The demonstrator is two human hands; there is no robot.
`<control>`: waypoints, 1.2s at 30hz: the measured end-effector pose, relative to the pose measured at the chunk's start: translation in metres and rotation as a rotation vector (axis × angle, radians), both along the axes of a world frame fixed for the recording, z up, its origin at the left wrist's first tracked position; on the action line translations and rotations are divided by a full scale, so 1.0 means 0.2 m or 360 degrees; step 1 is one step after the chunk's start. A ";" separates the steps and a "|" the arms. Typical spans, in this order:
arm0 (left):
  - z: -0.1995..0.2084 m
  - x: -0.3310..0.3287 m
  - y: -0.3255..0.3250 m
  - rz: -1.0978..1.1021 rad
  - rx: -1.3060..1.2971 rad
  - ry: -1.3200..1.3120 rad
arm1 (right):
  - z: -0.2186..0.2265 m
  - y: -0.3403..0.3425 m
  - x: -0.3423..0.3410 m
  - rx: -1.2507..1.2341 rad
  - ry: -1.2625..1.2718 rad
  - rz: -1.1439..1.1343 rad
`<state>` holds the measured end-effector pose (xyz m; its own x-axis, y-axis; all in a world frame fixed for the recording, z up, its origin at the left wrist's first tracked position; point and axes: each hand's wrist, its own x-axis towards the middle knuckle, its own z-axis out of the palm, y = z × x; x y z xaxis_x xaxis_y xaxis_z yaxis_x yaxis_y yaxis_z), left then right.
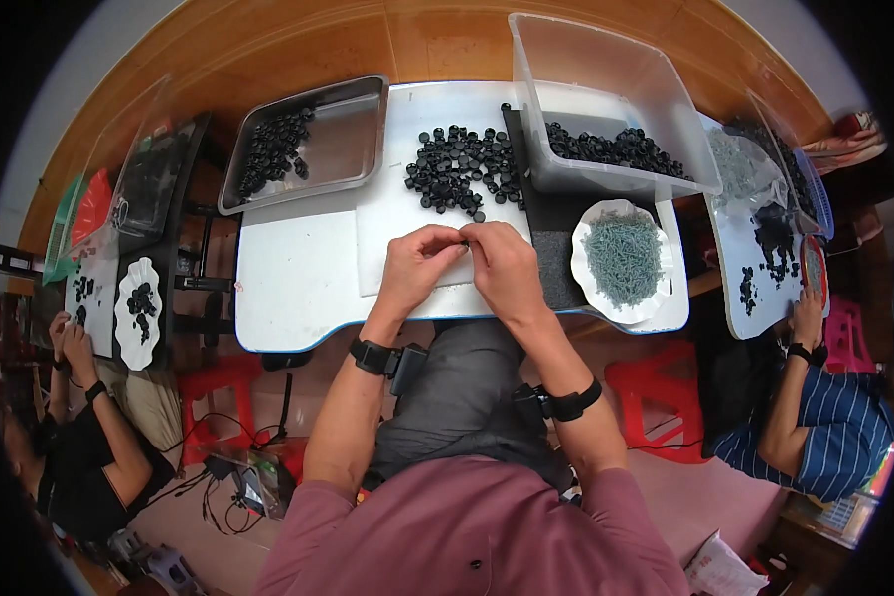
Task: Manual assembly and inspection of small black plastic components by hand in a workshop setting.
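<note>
My left hand [423,262] and my right hand [506,268] meet at the near part of the white table [293,273]. The thumb and fingers of both are pinched around one small dark piece [465,244], mostly hidden by the fingertips. Just beyond them lies a loose pile of small round black caps [447,179] on a white sheet [375,238]. To the right of my right hand, a white wavy-edged plate [626,314] holds a heap of thin grey-green pins [621,256].
A metal tray [348,134] with black caps stands at the far left. A clear plastic bin [616,182] with more caps stands far right, partly over a dark mat [554,268]. Co-workers sit at both sides; red stools [656,392] stand on the floor.
</note>
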<state>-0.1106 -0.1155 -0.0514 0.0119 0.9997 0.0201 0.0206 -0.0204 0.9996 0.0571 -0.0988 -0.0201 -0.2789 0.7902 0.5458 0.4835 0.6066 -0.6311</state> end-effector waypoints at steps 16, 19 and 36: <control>0.01 -0.01 0.00 0.0053 0.0081 -0.0060 | -0.04 0.04 0.07 -0.1583 0.1162 0.0250; 0.02 -0.02 0.00 -0.0015 0.0043 -0.0055 | -0.04 0.05 0.07 -0.1629 0.1171 0.0263; 0.00 0.01 0.01 0.0100 0.0072 -0.0209 | -0.13 -0.03 -0.01 -0.1186 0.1082 0.0076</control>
<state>-0.1086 -0.1140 -0.0510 -0.0566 0.9964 0.0625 -0.1076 -0.0684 0.9918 0.0554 -0.1041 -0.0468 -0.1326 0.9908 -0.0273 -0.1343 -0.0452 -0.9899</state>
